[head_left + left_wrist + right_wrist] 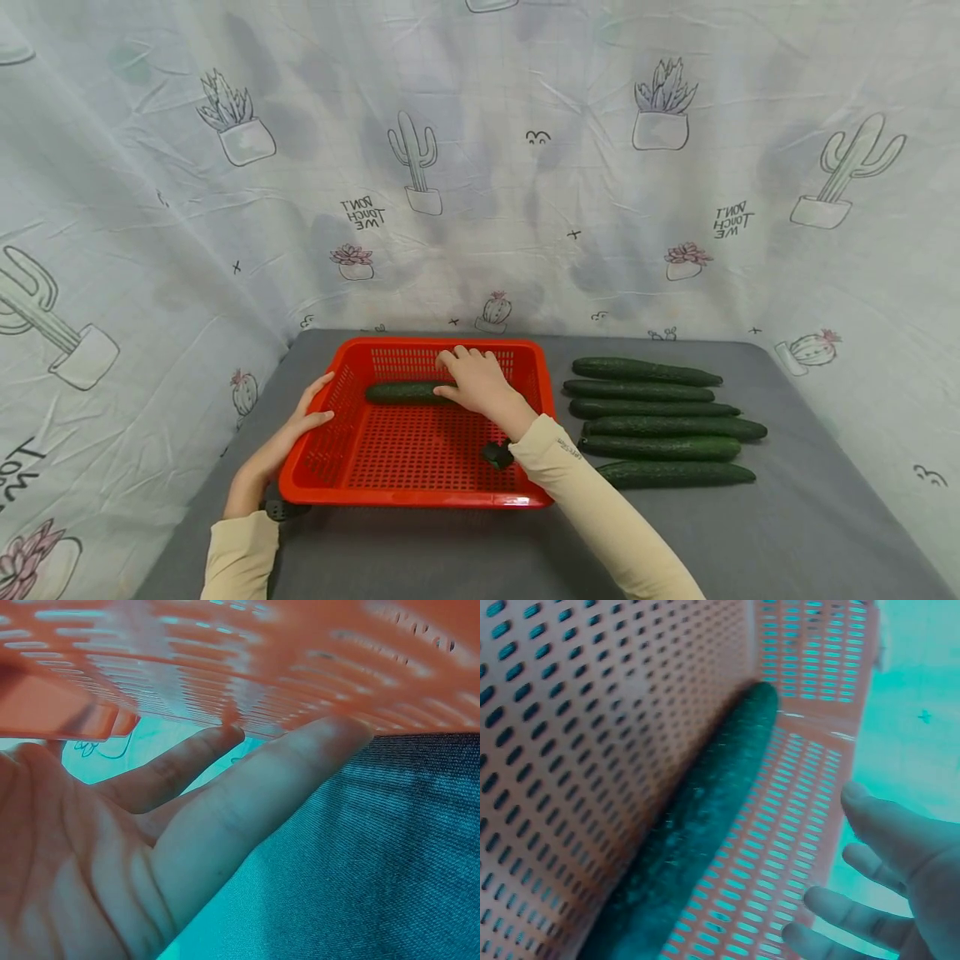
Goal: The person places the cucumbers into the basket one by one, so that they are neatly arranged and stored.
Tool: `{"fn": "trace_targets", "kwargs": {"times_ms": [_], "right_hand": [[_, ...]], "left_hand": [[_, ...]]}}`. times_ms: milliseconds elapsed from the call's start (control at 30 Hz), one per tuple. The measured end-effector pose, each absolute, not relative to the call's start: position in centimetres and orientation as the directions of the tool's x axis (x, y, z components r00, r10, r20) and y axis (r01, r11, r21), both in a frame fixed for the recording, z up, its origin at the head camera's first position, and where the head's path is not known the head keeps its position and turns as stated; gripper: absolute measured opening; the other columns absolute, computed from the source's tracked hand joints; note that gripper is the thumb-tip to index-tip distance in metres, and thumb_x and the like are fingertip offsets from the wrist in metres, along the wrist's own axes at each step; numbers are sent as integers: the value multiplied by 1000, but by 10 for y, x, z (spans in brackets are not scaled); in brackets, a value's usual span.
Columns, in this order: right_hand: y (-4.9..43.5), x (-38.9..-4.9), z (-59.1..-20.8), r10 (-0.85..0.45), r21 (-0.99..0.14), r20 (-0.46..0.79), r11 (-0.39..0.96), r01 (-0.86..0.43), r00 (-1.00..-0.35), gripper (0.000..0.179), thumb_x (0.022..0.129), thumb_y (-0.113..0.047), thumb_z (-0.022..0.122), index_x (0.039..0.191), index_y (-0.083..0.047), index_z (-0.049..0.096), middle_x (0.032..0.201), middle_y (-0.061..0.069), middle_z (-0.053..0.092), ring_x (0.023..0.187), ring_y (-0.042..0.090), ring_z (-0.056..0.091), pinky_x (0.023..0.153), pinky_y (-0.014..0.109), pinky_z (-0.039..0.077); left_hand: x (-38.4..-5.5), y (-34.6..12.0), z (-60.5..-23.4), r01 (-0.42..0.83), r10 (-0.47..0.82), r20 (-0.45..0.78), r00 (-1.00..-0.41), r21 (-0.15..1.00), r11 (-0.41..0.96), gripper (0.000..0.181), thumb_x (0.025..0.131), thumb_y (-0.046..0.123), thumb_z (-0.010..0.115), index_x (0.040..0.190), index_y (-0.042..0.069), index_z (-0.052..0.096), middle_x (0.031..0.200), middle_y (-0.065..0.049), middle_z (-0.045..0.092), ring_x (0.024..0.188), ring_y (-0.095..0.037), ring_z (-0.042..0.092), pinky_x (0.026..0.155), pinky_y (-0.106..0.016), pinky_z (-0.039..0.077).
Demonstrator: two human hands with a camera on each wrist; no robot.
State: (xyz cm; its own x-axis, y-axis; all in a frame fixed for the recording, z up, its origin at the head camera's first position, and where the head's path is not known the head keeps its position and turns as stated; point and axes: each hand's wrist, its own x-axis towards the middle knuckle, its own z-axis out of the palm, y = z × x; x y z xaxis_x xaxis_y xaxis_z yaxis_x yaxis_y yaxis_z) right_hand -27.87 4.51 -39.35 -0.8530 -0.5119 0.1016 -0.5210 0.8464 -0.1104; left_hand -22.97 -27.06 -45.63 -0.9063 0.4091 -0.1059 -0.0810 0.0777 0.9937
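A red perforated plastic basket [420, 498] rests on the grey table. Inside it, a dark green cucumber [401, 392] lies along the far wall; the right wrist view shows its rounded end near a corner. My right hand [480, 383] hovers over the basket above this cucumber. Its fingers [855, 911] are spread and apart from the cucumber in the right wrist view. At the basket's left side is my left hand [296, 425], its straight fingers [262, 802] touching the outer wall from beneath the rim.
To the right of the basket, several cucumbers [663, 427] lie side by side in a column on the grey tabletop [795, 533]. A pale curtain [480, 183] printed with potted cacti hangs behind the table and along both sides.
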Motion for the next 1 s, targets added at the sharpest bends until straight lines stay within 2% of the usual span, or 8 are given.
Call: {"fn": "trace_targets", "kwargs": {"times_ms": [133, 367, 600, 867, 1000], "right_hand": [[50, -274, -387, -511, -134, 141, 839, -527, -848, 50, 87, -49, 56, 127, -21, 47, 113, 0, 55, 98, 20, 54, 81, 38, 41], [61, -264, -377, -525, -158, 187, 818, -553, -830, 47, 87, -45, 59, 126, -21, 48, 111, 0, 55, 96, 21, 54, 80, 39, 41], [79, -251, -373, -522, -149, 215, 818, -556, -826, 48, 86, -46, 59, 125, -20, 50, 104, 0, 55, 93, 20, 53, 77, 36, 41], [101, -241, -371, -519, -158, 284, 804, -574, -806, 49, 87, -46, 58, 127, -20, 48, 109, 1, 53, 98, 22, 51, 75, 34, 39], [112, -236, -366, -506, -175, 335, 796, -580, -795, 48, 86, -43, 61, 126, -19, 50, 110, 3, 54, 100, 24, 50, 78, 38, 41]], "left_hand": [[-229, -271, -456, -81, 413, -105, -905, 994, 76, 62, 99, 22, 36, 146, 35, -2, 144, -18, 14, 113, -36, 50, 82, -49, 49], [-230, -271, -454, -57, 403, -90, -911, 994, 92, 62, 100, 22, 36, 147, 34, -2, 146, -18, 11, 114, -30, 49, 83, -47, 50], [-229, -270, -455, -59, 404, -92, -910, 994, 94, 62, 100, 22, 36, 147, 33, -3, 146, -18, 10, 114, -33, 49, 83, -48, 49], [-230, -272, -456, -76, 392, -104, -914, 993, 85, 62, 99, 22, 37, 146, 35, -1, 145, -17, 13, 114, -34, 49, 82, -49, 49], [-231, -271, -457, -67, 398, -96, -912, 994, 86, 62, 100, 22, 36, 147, 34, -2, 146, -16, 11, 115, -35, 48, 83, -48, 49]]}}
